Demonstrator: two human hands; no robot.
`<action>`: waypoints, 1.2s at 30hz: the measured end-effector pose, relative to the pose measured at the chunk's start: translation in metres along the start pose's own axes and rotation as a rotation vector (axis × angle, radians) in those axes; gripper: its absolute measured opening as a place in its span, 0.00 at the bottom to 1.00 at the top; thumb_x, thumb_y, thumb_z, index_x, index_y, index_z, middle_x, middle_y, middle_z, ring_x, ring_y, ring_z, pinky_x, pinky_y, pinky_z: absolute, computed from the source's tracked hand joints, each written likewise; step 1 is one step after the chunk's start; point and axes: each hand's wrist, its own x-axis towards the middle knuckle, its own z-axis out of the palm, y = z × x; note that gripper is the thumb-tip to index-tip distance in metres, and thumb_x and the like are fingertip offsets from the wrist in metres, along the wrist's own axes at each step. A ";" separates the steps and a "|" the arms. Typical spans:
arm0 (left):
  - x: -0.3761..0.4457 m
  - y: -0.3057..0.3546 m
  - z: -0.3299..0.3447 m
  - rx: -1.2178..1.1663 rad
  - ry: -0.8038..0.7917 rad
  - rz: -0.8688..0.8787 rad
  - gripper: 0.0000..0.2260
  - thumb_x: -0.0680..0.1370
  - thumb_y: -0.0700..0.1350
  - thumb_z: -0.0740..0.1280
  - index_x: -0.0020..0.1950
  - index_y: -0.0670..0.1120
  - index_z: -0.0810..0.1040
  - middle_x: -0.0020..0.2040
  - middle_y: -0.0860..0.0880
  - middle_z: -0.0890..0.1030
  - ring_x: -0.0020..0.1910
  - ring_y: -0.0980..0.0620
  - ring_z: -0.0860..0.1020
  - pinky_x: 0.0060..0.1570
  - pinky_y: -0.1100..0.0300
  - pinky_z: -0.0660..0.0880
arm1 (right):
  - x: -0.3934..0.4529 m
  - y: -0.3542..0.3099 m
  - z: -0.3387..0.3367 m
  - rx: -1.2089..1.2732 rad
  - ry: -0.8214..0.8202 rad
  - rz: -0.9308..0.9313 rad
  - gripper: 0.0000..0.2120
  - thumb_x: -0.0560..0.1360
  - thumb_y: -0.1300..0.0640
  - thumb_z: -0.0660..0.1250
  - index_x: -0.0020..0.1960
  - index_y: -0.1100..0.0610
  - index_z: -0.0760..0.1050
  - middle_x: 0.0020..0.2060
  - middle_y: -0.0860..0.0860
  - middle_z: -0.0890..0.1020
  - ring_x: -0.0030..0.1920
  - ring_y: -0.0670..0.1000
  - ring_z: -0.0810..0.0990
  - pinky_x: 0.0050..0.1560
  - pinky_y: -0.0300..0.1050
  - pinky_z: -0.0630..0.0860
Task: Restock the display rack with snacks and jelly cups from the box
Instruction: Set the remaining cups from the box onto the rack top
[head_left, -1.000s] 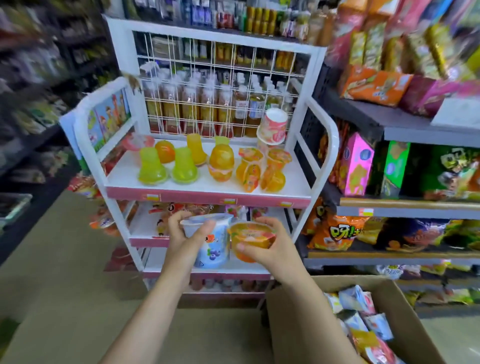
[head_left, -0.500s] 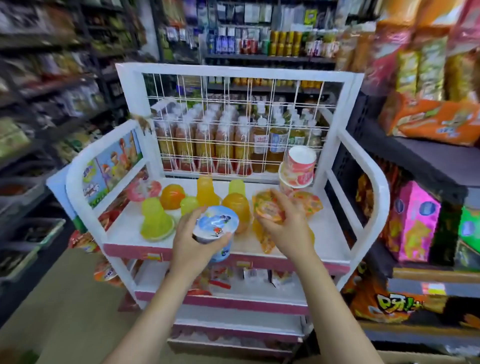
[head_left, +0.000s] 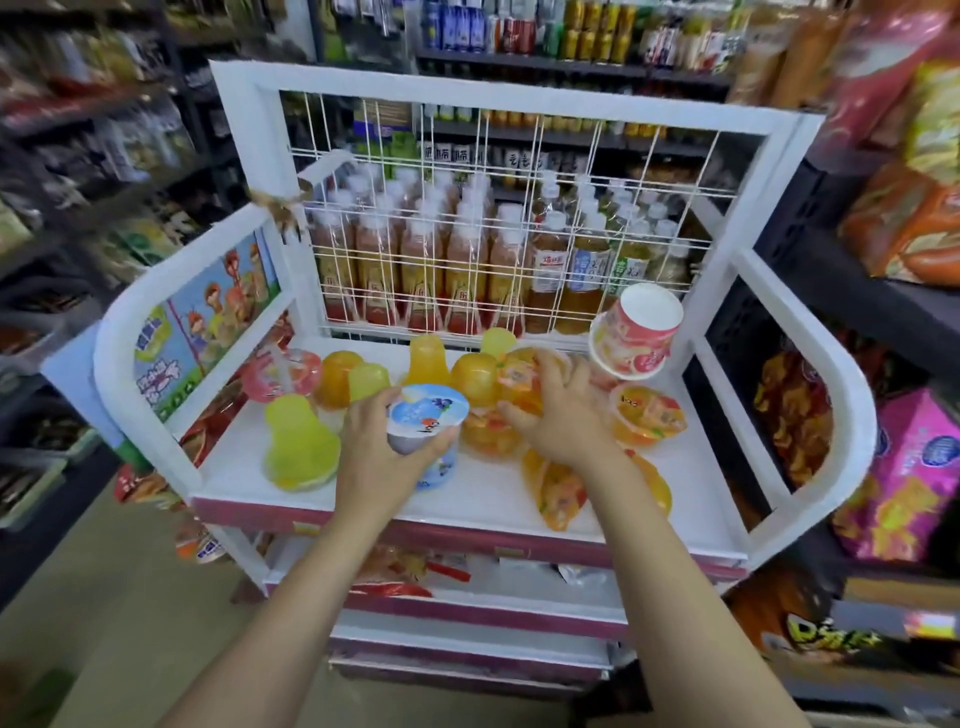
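Both hands now reach over the display rack's (head_left: 483, 493) top shelf, up from the lower tiers a second ago, so placing is imminent. The left hand (head_left: 379, 452) curls its grip around a blue-lidded jelly cup (head_left: 427, 423) just above the shelf. The right hand (head_left: 563, 421) appears to pinch an orange jelly cup (head_left: 519, 387) among crowded orange and green jelly cups (head_left: 298, 447); a tilted pink tub (head_left: 635, 332) leans nearby.

You stood in a shop aisle on a beige floor (head_left: 104, 597); dark shelving (head_left: 78, 156) ran off left of the bottle rows (head_left: 467, 260); a drinks shelf (head_left: 571, 62) crossed behind them; snack shelves (head_left: 883, 312) crowded their right; light fell even.
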 end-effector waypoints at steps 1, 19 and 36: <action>0.003 0.000 -0.003 0.109 0.017 0.020 0.40 0.64 0.74 0.64 0.67 0.48 0.74 0.61 0.47 0.70 0.63 0.44 0.70 0.61 0.52 0.71 | -0.002 -0.003 0.002 -0.027 -0.006 0.003 0.39 0.78 0.37 0.61 0.80 0.48 0.45 0.79 0.61 0.44 0.79 0.62 0.48 0.76 0.59 0.53; 0.031 -0.013 -0.011 0.659 -0.282 0.383 0.38 0.69 0.75 0.52 0.75 0.60 0.67 0.80 0.48 0.60 0.79 0.46 0.55 0.70 0.42 0.51 | -0.008 -0.020 0.027 -0.357 0.082 0.147 0.28 0.80 0.33 0.47 0.74 0.46 0.66 0.75 0.60 0.63 0.75 0.61 0.58 0.73 0.62 0.51; -0.159 0.056 0.060 -0.086 -0.482 0.623 0.17 0.79 0.53 0.60 0.57 0.43 0.81 0.54 0.47 0.81 0.52 0.47 0.79 0.49 0.52 0.76 | -0.249 0.089 0.019 -0.104 0.483 0.084 0.16 0.80 0.51 0.61 0.64 0.57 0.75 0.58 0.52 0.77 0.57 0.53 0.76 0.51 0.46 0.76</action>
